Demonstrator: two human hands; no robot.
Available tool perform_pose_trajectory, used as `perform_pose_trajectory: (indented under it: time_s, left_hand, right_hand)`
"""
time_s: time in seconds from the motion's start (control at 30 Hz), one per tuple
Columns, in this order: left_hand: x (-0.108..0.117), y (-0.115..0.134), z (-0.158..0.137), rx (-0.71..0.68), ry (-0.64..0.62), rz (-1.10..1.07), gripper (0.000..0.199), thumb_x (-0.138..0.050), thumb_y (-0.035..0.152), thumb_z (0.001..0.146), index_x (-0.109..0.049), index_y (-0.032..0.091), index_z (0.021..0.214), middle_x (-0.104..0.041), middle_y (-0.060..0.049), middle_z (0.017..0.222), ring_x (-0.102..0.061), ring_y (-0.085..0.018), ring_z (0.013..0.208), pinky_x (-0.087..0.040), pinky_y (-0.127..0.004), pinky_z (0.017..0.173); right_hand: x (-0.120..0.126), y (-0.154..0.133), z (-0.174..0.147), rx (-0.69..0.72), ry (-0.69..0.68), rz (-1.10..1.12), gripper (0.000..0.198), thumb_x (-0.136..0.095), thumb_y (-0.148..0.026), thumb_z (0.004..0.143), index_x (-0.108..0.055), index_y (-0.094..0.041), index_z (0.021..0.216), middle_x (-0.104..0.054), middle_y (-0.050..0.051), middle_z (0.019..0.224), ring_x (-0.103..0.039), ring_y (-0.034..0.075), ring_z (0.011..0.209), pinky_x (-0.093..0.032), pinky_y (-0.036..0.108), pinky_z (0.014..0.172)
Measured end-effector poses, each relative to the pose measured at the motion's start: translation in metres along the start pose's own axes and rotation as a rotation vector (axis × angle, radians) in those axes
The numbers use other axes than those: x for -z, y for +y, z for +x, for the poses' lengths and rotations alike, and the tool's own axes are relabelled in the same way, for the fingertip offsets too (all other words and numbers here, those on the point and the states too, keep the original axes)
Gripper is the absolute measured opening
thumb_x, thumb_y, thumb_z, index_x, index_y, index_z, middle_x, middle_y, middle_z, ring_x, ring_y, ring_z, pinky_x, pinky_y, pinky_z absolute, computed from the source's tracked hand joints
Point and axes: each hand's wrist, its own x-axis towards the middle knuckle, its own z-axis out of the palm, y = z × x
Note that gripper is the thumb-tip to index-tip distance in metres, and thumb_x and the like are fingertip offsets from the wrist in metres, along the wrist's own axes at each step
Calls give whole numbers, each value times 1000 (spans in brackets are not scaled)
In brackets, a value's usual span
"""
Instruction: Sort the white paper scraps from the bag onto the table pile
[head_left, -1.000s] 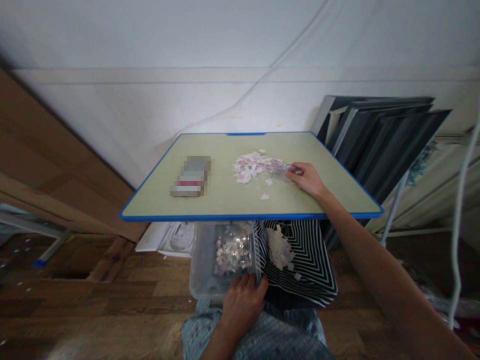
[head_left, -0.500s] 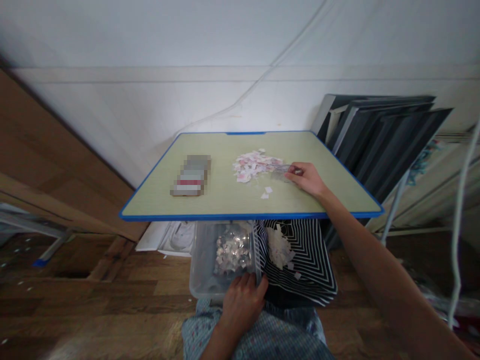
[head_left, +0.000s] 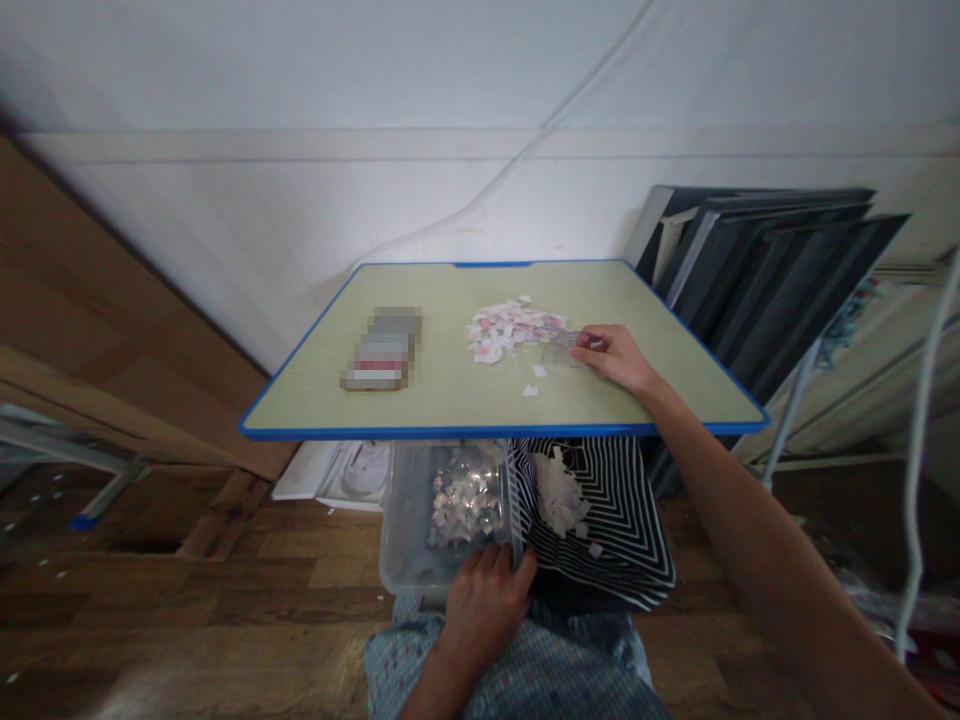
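Observation:
My right hand point(head_left: 613, 358) pinches a thin see-through piece with a rounded edge point(head_left: 559, 350), low over the table beside a pile of small white and pink paper pieces point(head_left: 506, 328). What exactly the see-through piece is I cannot tell. Two small white scraps point(head_left: 538, 371) lie apart, in front of the pile. Below the table, my left hand point(head_left: 491, 590) is closed over the near right rim of a clear plastic bin point(head_left: 405, 545). Inside the bin sits a heap of shiny small pieces point(head_left: 469, 500). Right of it, a black-and-white striped bag point(head_left: 626, 510) holds more pale scraps point(head_left: 559, 492).
The table point(head_left: 322, 410) has a blue edge. A pixelated slab-like object point(head_left: 382, 348) lies on its left side. Dark flat panels point(head_left: 757, 260) lean against the wall at right, near a hanging white cable point(head_left: 911, 500). A brown board point(head_left: 112, 330) stands at left.
The see-through piece in my right hand has tilted, and its rounded edge shows more clearly. One loose scrap has shifted slightly toward the pile. My left hand stays on the bin rim.

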Motion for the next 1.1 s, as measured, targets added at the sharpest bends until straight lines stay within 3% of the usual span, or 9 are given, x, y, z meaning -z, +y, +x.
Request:
perform_pose_trajectory:
  time_s: [0.2,0.53,0.9,1.1]
  left_hand:
    - [1,0,-1,3,-5,-9,41,-58,19,75,-45,20,114,-56,-6,91,-53,-22,83,-45,-34,69]
    - [-1,0,-2,5,22,4,39,-55,15,75,-46,20,113,-57,-6,89,-53,-22,81,-45,-33,68]
    - [0,0,0,-9,4,1,39,-55,17,75,-46,19,113,-56,-5,87,-53,-22,80,-44,-33,67]
    - [2,0,0,0,-14,6,37,-57,18,76,-47,20,112,-56,-6,89,-53,-22,82,-44,-32,68]
  right_hand:
    - [0,4,2,58,102,-136,17,-54,-28,64,-48,-16,56,-46,-1,54,-41,10,51,-32,24,51]
    - [1,5,2,91,51,-147,16,-52,-28,64,-47,-16,56,-45,-1,53,-40,10,51,-31,23,51]
    - [1,6,2,57,155,-181,16,-53,-27,63,-44,-17,53,-46,0,54,-43,12,54,-35,25,54]
    - [5,8,1,61,147,-211,17,-53,-26,63,-45,-17,52,-44,-1,51,-41,11,52,-33,24,53]
